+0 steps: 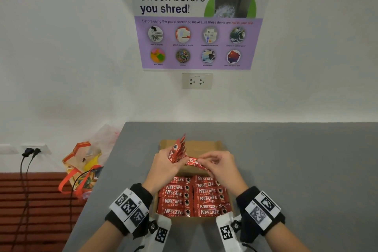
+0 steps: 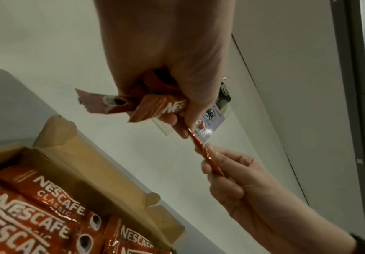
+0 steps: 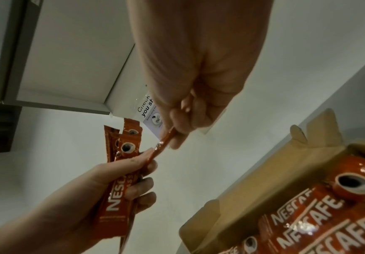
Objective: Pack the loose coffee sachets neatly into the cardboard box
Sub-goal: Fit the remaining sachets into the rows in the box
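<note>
An open cardboard box (image 1: pixel 216 146) sits on the grey table, its near half filled with two columns of red coffee sachets (image 1: pixel 194 196). Above the box, my left hand (image 1: pixel 163 166) grips a fanned bunch of sachets (image 1: pixel 178 150) that stands upright. My right hand (image 1: pixel 218 166) pinches one sachet (image 1: pixel 194 162) lying sideways, its other end at my left thumb. In the left wrist view the bunch (image 2: pixel 155 106) sits in my left hand (image 2: pixel 172 82) and the single sachet (image 2: pixel 205 153) runs to my right hand (image 2: pixel 227 170). The right wrist view shows that sachet (image 3: pixel 162 147) between my right hand (image 3: pixel 183 120) and left hand (image 3: pixel 122 185).
The grey table (image 1: pixel 296 170) stretches to the right of the box. An orange-handled bag (image 1: pixel 81 170) stands on the floor left of the table. A wall socket (image 1: pixel 197 81) and a poster (image 1: pixel 198 26) are on the wall behind.
</note>
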